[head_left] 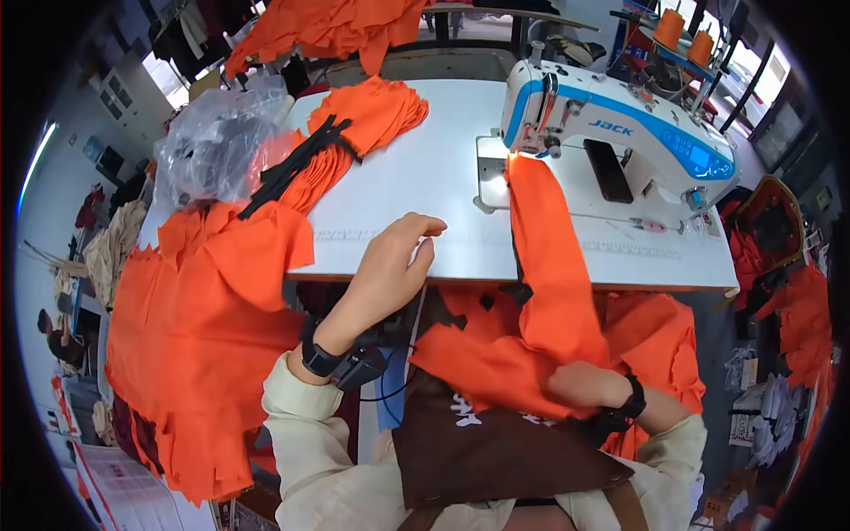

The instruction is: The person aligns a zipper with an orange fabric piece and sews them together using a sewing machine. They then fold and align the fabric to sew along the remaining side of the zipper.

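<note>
My left hand (394, 261) hovers over the front edge of the white sewing table, thumb and fingers apart with nothing between them. At my lap, my right hand (589, 387) grips an orange fabric piece (553, 257), its fingertips partly covered by folds. This cloth runs up over the table edge to the needle area of the white and blue sewing machine (611, 124), where a lamp glows. A dark strip lies along the cloth's left edge. Left of my left hand, more orange fabric (204, 310) hangs over the table's side.
A stack of orange cut pieces (372, 115) with black strips (301, 164) lies at the back left, beside a clear plastic bag (217, 146). A dark phone (607, 171) rests on the machine bed. Thread cones (669, 29) stand behind. A person (66, 341) is at far left.
</note>
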The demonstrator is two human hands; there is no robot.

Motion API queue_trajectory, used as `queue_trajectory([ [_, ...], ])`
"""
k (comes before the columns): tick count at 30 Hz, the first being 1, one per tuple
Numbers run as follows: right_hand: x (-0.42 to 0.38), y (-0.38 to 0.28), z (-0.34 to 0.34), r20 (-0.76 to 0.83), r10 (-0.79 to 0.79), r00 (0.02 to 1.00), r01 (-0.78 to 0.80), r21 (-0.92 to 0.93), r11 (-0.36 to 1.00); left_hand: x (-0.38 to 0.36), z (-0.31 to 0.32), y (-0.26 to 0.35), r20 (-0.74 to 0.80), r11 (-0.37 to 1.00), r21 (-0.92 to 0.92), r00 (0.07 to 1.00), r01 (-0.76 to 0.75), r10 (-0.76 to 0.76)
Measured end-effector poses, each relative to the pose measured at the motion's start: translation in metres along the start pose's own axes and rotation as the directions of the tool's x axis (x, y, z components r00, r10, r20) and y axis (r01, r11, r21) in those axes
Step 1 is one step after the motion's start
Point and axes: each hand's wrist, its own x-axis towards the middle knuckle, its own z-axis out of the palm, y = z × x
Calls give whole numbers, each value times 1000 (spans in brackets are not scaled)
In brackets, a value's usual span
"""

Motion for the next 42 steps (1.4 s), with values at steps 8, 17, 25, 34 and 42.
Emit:
queue_trajectory([
  [8, 11, 62, -80, -883, 425, 201, -170, 395, 903, 34, 84, -8, 137, 993, -103, 988, -56, 70],
  [17, 1, 15, -99, -381, 591, 710, -16, 831, 556, -19, 110, 1, 412, 919, -338, 910, 201, -48],
  [25, 101, -22, -99, -364, -53, 930, 300, 669, 679, -40, 90, -31, 838, 766, -297, 540, 570, -77],
  [34, 87, -8, -59, -319, -126, 939, 329, 734, 594, -49, 55, -34, 593, 547, -440, 687, 713, -419],
  [42, 63, -3, -57, -471, 174, 865, 301, 763, 572, -29, 87, -12, 664, -176, -706, 556, 686, -499],
])
